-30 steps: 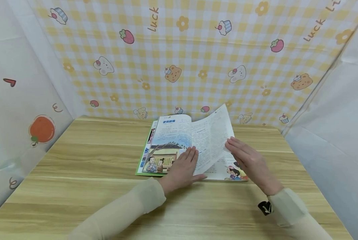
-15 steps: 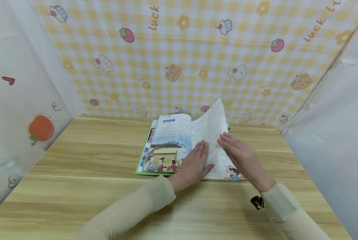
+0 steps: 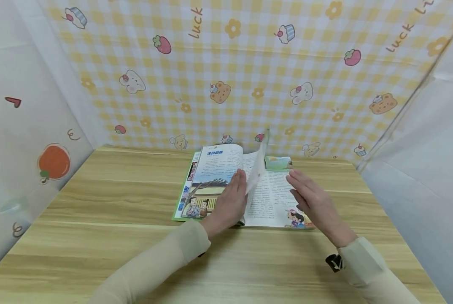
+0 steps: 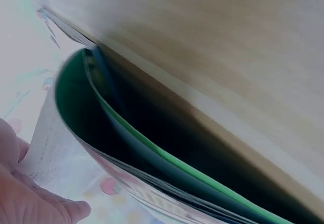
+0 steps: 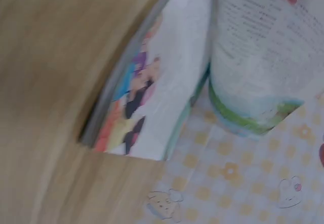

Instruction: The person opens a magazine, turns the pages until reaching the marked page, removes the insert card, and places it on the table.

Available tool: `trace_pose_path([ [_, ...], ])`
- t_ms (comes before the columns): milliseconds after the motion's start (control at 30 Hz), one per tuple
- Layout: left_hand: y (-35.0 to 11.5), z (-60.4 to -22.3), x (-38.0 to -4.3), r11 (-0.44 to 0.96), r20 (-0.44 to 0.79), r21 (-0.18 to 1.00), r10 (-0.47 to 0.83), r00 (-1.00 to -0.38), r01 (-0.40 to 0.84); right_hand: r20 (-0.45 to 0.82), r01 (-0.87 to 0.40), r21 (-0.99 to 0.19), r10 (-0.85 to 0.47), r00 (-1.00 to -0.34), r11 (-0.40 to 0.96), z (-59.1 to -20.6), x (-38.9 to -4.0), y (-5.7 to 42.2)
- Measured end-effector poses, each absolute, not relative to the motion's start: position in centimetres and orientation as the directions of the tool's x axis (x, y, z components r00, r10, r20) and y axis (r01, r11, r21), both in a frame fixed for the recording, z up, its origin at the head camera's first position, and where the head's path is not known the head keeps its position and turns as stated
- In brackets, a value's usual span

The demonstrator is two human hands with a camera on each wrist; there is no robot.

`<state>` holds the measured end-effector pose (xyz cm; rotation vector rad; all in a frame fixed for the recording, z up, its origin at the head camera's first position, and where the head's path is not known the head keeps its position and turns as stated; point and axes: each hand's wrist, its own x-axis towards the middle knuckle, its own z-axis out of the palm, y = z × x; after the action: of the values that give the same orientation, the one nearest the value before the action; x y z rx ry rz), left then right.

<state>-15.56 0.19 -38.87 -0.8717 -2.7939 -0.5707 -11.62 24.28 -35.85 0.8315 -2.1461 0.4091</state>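
Note:
An open illustrated magazine (image 3: 273, 207) lies on the wooden table, its green cover edge showing at the left. One page (image 3: 258, 166) stands almost upright near the spine; the right wrist view shows the printed side of this page (image 5: 263, 57) curving upward. My left hand (image 3: 230, 200) is turned on its side with straight fingers against the lower part of that page, over the picture of the house. My right hand (image 3: 317, 207) hovers over the right-hand page with fingers straight, apart from the raised page. In the left wrist view my left hand (image 4: 30, 188) is beside the bowed pages.
The magazine's top edge is close to a yellow checked cloth backdrop (image 3: 257, 67). White sheets hang at the left (image 3: 29, 126) and right (image 3: 431, 139). The wooden table (image 3: 128, 185) extends around the magazine.
The page has swung from leaning right to nearly upright, baring the right-hand page beneath. My left hand has shifted left and tipped onto its side. My right hand has drawn back rightward.

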Motion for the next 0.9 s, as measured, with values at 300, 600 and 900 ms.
trace_pose_path([
  [300, -3.1, -39.4, -17.1, 0.666, 0.083, 0.689, 0.317, -0.945, 0.284, 0.287, -0.498, -0.171, -0.44, -0.851, 0.85, -38.7, -10.3, 27.8],
  [600, -5.0, -39.8, -17.8, 0.67, 0.055, 0.708, 0.264, -0.963, 0.224, 0.065, -0.425, -0.272, -0.424, -0.903, 0.864, -40.6, -10.1, 29.8],
  [900, -5.8, -40.9, -17.1, 0.772, -0.04, 0.589, 0.324, -0.945, 0.24, 0.053, -0.451, -0.295, -0.457, -0.888, 0.842, -40.6, -10.1, 30.3],
])
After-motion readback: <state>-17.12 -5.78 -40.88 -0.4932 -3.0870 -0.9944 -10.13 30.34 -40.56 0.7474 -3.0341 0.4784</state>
